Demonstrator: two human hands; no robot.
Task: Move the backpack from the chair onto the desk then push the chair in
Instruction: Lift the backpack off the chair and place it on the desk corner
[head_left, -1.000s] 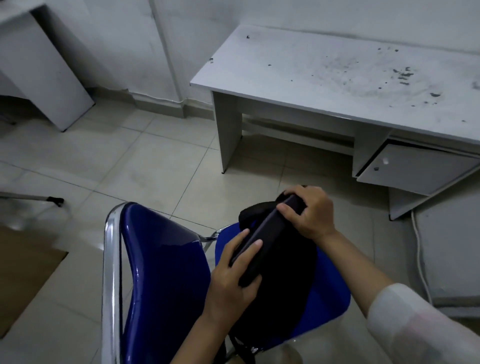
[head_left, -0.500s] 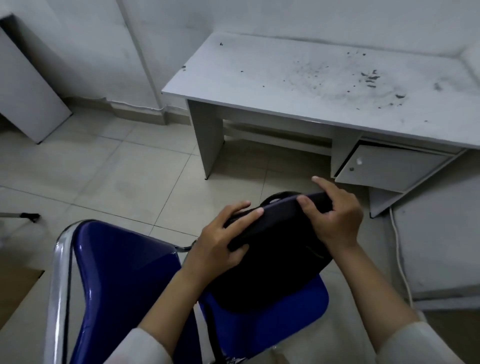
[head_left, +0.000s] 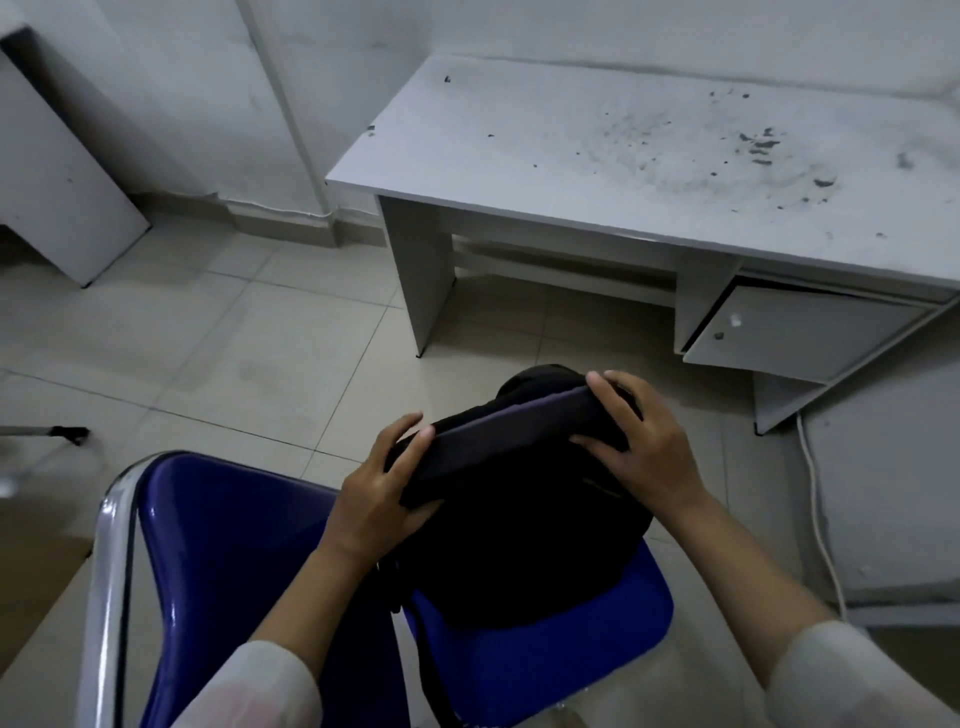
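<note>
A black backpack (head_left: 519, 535) stands upright over the seat of a blue plastic chair (head_left: 218, 561) with a chrome frame. My left hand (head_left: 382, 493) grips the near-left end of the backpack's top edge. My right hand (head_left: 641, 444) clasps the far-right end of that same edge. The grey-white desk (head_left: 597, 156) stands beyond the chair, its dusty top bare. Whether the backpack's base still rests on the seat is hidden.
The desk has a small cupboard door (head_left: 795, 332) under its right side. A white cable (head_left: 821, 519) runs down the floor at the right. Another white panel (head_left: 57, 171) leans at the far left. Tiled floor lies between chair and desk.
Both hands have kept hold of the backpack and raised its top edge more level. The view has shifted, with the desk now further right and closer.
</note>
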